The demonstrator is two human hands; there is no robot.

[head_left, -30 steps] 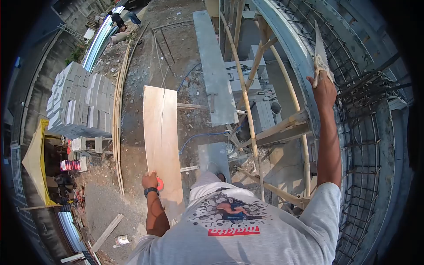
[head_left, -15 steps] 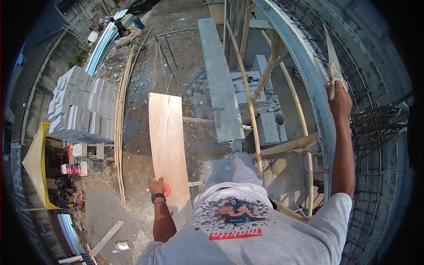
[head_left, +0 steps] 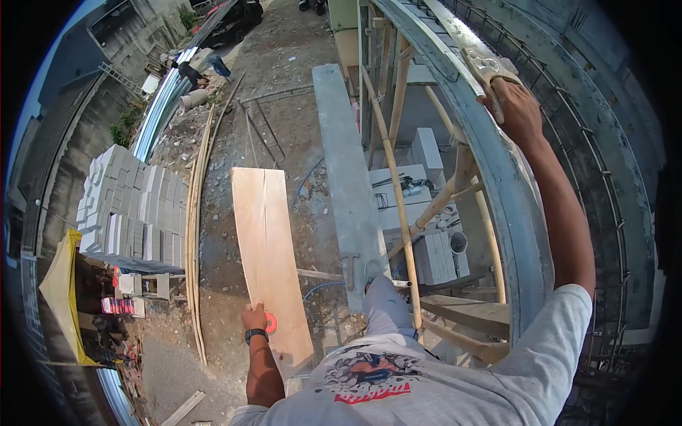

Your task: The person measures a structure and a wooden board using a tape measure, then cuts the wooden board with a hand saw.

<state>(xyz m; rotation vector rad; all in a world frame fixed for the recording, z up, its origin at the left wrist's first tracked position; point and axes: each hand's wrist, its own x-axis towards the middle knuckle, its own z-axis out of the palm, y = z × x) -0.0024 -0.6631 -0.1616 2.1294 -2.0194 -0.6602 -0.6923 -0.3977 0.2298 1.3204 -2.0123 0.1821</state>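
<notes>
My left hand is closed on the left edge of a long, pale plywood board. A round red thing shows on the board beside my fingers; I cannot make out its kind. Stretched forward on the right, my right hand is closed round the light wooden handle of a handsaw. The saw's blade points away from me, over the edge of the grey concrete beam; whether it touches the beam I cannot tell.
My foot stands on a grey plank with a hammer on it. Bamboo poles rise between plank and beam. Steel rebar runs on the right. Pale blocks are stacked on the ground at left, and a person is far off.
My right hand has moved forward and left with the handsaw, whose blade has swung leftward toward the beam's edge. My left hand keeps hold of the plywood board. The view has shifted.
</notes>
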